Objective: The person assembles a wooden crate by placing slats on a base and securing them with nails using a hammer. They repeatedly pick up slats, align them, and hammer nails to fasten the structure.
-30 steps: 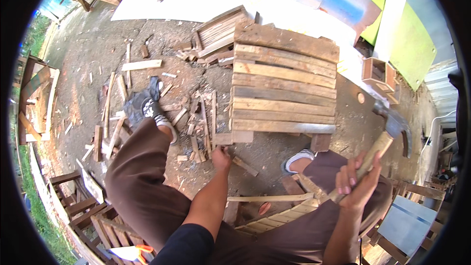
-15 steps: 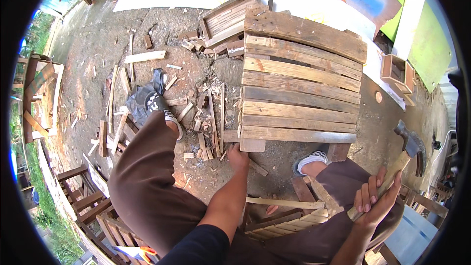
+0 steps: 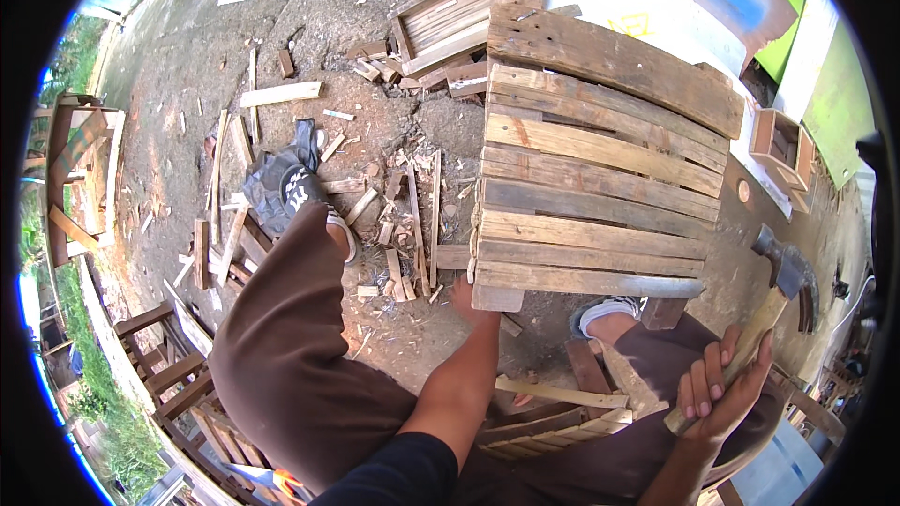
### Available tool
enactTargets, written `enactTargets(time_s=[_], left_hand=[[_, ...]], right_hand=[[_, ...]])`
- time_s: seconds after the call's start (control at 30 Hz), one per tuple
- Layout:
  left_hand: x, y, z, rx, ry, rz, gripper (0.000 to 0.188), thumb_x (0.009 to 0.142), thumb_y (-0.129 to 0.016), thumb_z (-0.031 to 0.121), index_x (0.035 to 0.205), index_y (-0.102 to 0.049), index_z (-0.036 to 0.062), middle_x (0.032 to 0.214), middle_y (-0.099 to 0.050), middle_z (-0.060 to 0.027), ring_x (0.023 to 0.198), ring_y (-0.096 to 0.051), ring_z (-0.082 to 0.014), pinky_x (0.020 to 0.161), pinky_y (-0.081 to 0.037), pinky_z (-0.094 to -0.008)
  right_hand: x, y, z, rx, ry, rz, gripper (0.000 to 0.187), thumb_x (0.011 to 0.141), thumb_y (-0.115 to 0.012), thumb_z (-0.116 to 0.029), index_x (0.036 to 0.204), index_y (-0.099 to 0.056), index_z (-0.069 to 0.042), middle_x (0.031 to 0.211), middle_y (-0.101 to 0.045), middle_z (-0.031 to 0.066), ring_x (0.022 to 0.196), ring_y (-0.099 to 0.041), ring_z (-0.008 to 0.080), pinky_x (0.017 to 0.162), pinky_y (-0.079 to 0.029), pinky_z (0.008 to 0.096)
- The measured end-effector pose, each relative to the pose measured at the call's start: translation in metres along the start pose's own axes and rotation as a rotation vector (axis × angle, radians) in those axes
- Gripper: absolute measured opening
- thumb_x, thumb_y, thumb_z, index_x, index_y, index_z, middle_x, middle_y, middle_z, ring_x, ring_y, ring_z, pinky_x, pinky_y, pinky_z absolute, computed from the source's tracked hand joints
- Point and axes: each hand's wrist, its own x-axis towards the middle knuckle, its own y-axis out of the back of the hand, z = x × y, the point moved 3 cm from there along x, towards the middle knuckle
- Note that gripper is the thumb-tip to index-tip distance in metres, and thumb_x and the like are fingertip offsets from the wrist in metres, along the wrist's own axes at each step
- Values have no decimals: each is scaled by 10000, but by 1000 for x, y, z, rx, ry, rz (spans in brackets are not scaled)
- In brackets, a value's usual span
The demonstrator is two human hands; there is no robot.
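Note:
A slatted wooden table point(image 3: 600, 173) of worn planks stands in front of me, a thick board along its far edge. My left hand point(image 3: 473, 305) is at its near left corner, beside the squared end of a leg point(image 3: 498, 298). The fingers are partly hidden beneath the wood, and the hand appears to grip it from below. On the right, my right hand point(image 3: 720, 384) is closed around the wooden handle of a claw hammer point(image 3: 789, 270). The hammer is raised above my right knee, head pointing away from me and apart from the table.
Wood offcuts and splinters point(image 3: 403, 225) litter the ground to the left, beside my left foot on a dark plastic bag point(image 3: 272, 192). A wooden tray-like frame point(image 3: 455, 19) leans behind the table. A small wooden box point(image 3: 783, 145) stands at right. Slatted pieces point(image 3: 553, 426) lie below my legs.
The slatted table has shifted slightly right and looks larger, as if tilted or lifted. My left hand has moved right along with it. The hammer stays in my right hand, nearly still.

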Motion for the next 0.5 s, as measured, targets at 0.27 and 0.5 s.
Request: enactTargets(time_s=[0.27, 0.5], left_hand=[[10, 22, 21, -150, 176, 47, 339, 956, -623, 337, 1124, -644, 44, 1081, -651, -186, 1135, -563, -423, 977, -430, -554], [34, 82, 21, -276, 417, -21, 259, 1023, -584, 220, 989, -692, -13, 941, -679, -241, 934, -608, -447, 899, -450, -546]], right_hand=[[-9, 10, -1, 27, 6, -27, 598, 1111, -332, -591, 828, -440, -76, 473, -349, 12, 267, -312, 141, 243, -337, 309], [-12, 14, -3, 32, 1, -4, 599, 1106, -341, -597, 832, -445, -74, 475, -352, 9, 269, -317, 139, 243, -345, 311]])
